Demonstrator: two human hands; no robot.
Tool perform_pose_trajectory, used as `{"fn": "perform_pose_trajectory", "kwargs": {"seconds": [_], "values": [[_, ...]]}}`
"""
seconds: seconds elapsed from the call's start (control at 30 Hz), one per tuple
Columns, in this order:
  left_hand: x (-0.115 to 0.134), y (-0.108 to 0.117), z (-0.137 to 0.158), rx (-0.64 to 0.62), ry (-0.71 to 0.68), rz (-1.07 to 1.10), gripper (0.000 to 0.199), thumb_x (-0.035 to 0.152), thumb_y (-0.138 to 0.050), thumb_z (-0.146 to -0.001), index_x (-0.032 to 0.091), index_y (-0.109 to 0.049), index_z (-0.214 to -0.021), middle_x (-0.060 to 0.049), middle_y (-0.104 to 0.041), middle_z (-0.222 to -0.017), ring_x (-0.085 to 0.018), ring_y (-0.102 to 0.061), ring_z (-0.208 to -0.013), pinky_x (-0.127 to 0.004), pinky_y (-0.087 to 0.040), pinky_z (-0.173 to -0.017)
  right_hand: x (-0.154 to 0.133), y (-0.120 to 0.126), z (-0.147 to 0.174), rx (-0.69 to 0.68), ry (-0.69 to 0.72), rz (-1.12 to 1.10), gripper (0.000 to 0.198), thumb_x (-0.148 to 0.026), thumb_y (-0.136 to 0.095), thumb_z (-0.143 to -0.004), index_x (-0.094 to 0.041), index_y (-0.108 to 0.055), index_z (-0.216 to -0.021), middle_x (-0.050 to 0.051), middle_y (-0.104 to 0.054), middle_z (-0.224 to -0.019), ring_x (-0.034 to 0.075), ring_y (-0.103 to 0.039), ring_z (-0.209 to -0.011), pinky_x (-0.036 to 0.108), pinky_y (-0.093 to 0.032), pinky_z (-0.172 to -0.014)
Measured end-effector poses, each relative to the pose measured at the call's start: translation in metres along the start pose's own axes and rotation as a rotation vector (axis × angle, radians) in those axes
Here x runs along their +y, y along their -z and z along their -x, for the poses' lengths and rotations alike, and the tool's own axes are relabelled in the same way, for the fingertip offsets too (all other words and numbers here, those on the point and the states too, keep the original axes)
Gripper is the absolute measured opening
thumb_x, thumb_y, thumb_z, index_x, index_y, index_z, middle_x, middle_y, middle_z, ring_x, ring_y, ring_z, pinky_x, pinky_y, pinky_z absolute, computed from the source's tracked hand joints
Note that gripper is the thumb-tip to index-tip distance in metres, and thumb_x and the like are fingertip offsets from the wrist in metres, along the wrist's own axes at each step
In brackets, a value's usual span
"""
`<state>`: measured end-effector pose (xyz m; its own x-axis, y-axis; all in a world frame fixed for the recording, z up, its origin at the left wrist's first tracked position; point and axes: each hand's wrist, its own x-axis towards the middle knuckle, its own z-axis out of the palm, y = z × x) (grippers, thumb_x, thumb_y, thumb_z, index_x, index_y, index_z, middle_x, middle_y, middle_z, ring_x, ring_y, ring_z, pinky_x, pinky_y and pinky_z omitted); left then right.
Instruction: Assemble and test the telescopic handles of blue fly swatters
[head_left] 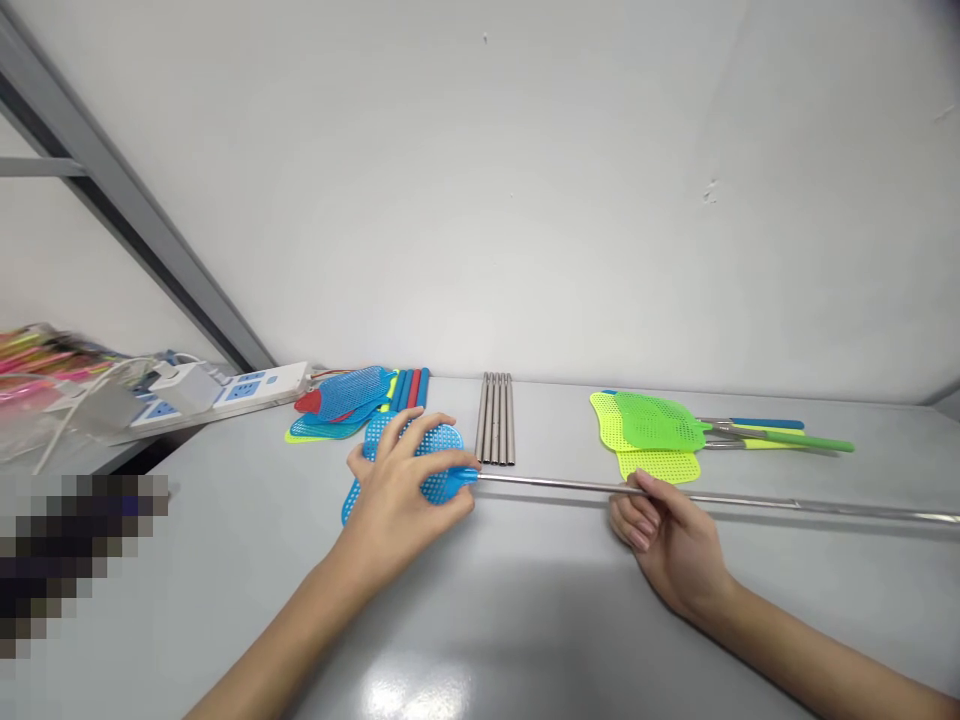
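Observation:
My left hand (409,475) grips a blue fly swatter head (444,487) at its neck, thumb and fingers pinched round the socket. From that neck a thin metal telescopic rod (555,484) runs right, drawn out long and leaving the view at the right edge. My right hand (664,530) is closed round this rod near its middle, thumb on top. Part of the blue head is hidden under my left hand. Just beyond the rod lie several short metal tubes (496,420) side by side. Green and yellow fly swatters (664,425) with handles lie behind my right hand.
Loose swatter heads (352,395) are piled at the back left, beside several coloured handle sleeves (409,388). A white power strip (259,388) with a plugged-in charger (184,388) lies further left, near plastic-bagged items (45,385). A white wall (525,200) bounds the grey table (570,620).

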<state>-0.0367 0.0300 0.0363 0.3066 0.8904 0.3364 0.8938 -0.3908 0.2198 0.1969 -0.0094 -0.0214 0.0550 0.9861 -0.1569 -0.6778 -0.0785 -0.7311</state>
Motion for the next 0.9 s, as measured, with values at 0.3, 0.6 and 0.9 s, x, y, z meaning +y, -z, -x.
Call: {"fn": "perform_pose_trajectory", "kwargs": {"seconds": [0.3,0.6,0.9], "values": [[0.011,-0.007,0.005,0.026,-0.008,0.003,0.023,0.02,-0.052,-0.068,0.034,-0.066,-0.079,0.001,-0.048,-0.12,-0.03,-0.029,-0.119,-0.05,-0.026,-0.083,0.001,-0.003,-0.001,0.034,-0.023,0.026,0.042,-0.03,-0.05,-0.078,-0.019,-0.033,-0.041,-0.004,-0.026,-0.04,0.009,-0.024,-0.039,0.023,-0.023,-0.038],[0.037,-0.023,0.026,0.189,0.119,0.022,0.019,0.017,-0.055,-0.066,0.032,-0.065,-0.07,0.0,-0.052,-0.116,-0.03,-0.031,-0.119,-0.054,-0.019,-0.085,0.003,-0.003,-0.001,0.109,0.001,-0.117,0.039,-0.03,-0.047,-0.079,-0.019,-0.03,-0.045,-0.006,-0.02,-0.045,0.008,-0.02,-0.039,0.021,-0.022,-0.037],[0.044,-0.025,0.032,0.33,0.167,0.077,0.017,0.016,-0.059,-0.06,0.032,-0.065,-0.061,-0.001,-0.057,-0.107,-0.031,-0.036,-0.116,-0.052,-0.018,-0.083,0.003,-0.001,0.003,-0.094,-0.097,0.043,0.044,-0.037,-0.033,-0.083,-0.019,-0.033,-0.044,-0.003,-0.03,-0.041,0.009,-0.026,-0.039,0.022,-0.024,-0.042]]}}
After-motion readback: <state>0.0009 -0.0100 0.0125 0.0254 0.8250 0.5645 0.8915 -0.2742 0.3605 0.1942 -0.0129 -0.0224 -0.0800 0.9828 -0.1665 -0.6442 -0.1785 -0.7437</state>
